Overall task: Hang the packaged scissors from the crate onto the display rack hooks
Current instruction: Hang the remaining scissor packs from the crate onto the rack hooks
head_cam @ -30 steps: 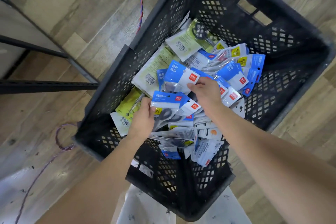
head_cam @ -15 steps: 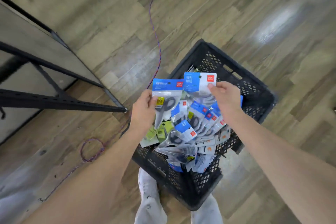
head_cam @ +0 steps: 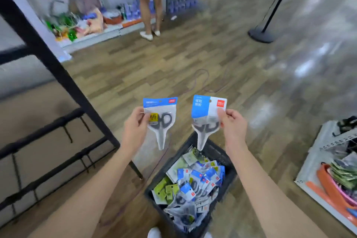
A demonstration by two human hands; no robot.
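Observation:
My left hand (head_cam: 135,129) pinches a packaged pair of scissors (head_cam: 161,120) with a blue header and a yellow sticker, held upright, tip down. My right hand (head_cam: 232,124) pinches a second scissors pack (head_cam: 205,117) with a blue-and-white header. Both packs hang in the air above the black crate (head_cam: 222,153), which stands on the floor between my feet and holds several more blue, green and clear packs (head_cam: 195,181). The black display rack (head_cam: 58,121) with its short hooks (head_cam: 67,135) stands to my left.
A person (head_cam: 149,0) stands ahead beside low shelves of goods (head_cam: 87,23). A black pole stand (head_cam: 264,33) is at the far right. A white shelf unit (head_cam: 328,150) with orange items sits at the right edge. A purple cord (head_cam: 201,83) lies on the wood floor.
Both hands have lifted their scissors packs up out of the crate and apart. My head has risen from the crate to look across the shop floor.

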